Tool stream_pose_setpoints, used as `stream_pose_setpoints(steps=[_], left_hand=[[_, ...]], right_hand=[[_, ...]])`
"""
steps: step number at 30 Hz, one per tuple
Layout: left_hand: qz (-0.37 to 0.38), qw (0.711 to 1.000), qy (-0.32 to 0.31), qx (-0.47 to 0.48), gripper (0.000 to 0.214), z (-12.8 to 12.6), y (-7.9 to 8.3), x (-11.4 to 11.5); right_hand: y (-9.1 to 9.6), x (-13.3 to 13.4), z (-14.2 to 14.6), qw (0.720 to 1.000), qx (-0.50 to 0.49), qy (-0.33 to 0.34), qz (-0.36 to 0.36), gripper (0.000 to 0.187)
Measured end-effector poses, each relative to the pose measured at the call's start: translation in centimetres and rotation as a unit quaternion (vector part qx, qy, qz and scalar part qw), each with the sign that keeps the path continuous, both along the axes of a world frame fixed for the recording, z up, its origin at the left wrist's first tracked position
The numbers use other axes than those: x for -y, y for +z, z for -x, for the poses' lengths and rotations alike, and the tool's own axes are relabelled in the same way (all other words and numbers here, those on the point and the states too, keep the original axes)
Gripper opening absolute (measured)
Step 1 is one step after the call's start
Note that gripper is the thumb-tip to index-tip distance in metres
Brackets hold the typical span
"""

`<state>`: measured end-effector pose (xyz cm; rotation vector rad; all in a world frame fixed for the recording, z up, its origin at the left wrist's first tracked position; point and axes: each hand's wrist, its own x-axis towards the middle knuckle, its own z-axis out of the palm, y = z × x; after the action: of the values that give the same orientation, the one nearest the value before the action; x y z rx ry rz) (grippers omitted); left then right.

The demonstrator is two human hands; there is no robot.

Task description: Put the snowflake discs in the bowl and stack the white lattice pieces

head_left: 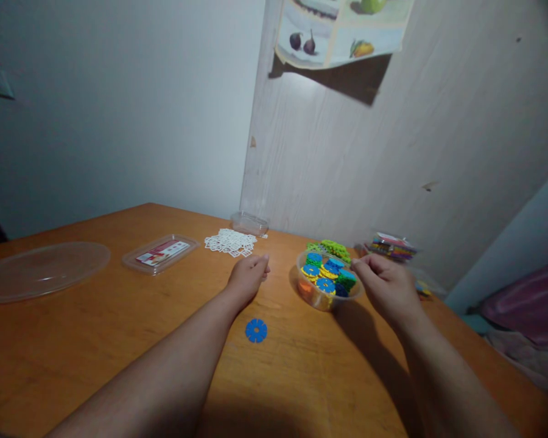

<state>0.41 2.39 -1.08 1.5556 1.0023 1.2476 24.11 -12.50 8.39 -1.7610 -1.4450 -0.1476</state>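
Observation:
My left hand point(248, 275) rests on the wooden table point(119, 340) with its fingers curled under, just left of a clear plastic bowl point(318, 299) full of blue, yellow, green and orange flower-shaped discs. My right hand point(386, 285) is at the bowl's right rim, fingers pinched together; whether they hold anything is hidden. A single blue disc point(256, 330) lies flat on the table in front of my left wrist. A small pile of green discs point(334, 248) sits behind the bowl.
A heap of white lattice pieces point(231, 242) and a small clear box point(249, 223) lie at the back. A clear lid with a label point(160, 253) and a large round clear lid point(41, 269) lie to the left. Another tub of coloured pieces point(391, 247) stands by the wall.

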Motion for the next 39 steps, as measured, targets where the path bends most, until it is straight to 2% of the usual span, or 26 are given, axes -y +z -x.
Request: stream_pose_setpoints(steps=[2,4,6,9,13,17,24,28,34,39], left_hand=[[0.000,1.000,-0.001,0.001,0.045,0.0,0.0,0.0],[-0.001,1.000,-0.001,0.002,0.045,0.0,0.0,0.1],[-0.005,1.000,0.000,0.002,0.046,-0.1,-0.1,0.1],[-0.008,1.000,0.002,-0.001,0.046,-0.2,-0.3,-0.1],[-0.003,1.000,-0.005,0.005,0.046,-0.3,-0.5,-0.3],[-0.003,1.000,-0.007,0.015,0.044,-0.2,-0.2,0.1],[0.002,1.000,-0.002,0.019,0.042,0.0,0.2,0.2],[0.006,1.000,0.001,0.015,0.043,0.0,0.1,0.0],[0.010,1.000,0.000,0.021,0.043,0.0,0.0,-0.1],[0.007,0.999,-0.008,0.030,0.043,0.1,-0.2,-0.3]], right_hand=[[0.3,0.5,2.1,0.998,-0.023,0.066,-0.004,0.036],[0.1,0.9,4.5,0.989,-0.028,0.144,0.023,0.036],[-0.8,1.1,6.9,0.974,-0.017,0.214,0.067,0.036],[-2.9,1.1,10.0,0.954,-0.004,0.264,0.138,0.031],[-5.2,1.0,12.7,0.945,0.022,0.242,0.218,0.025],[-5.9,0.7,13.8,0.944,0.067,0.206,0.248,0.026],[-6.0,0.1,13.9,0.939,0.024,0.173,0.295,0.033],[-5.8,0.2,14.2,0.938,0.026,0.161,0.307,0.026],[-5.2,0.7,13.9,0.939,0.037,0.168,0.298,0.037],[-5.1,0.6,13.3,0.930,0.054,0.178,0.316,0.032]])
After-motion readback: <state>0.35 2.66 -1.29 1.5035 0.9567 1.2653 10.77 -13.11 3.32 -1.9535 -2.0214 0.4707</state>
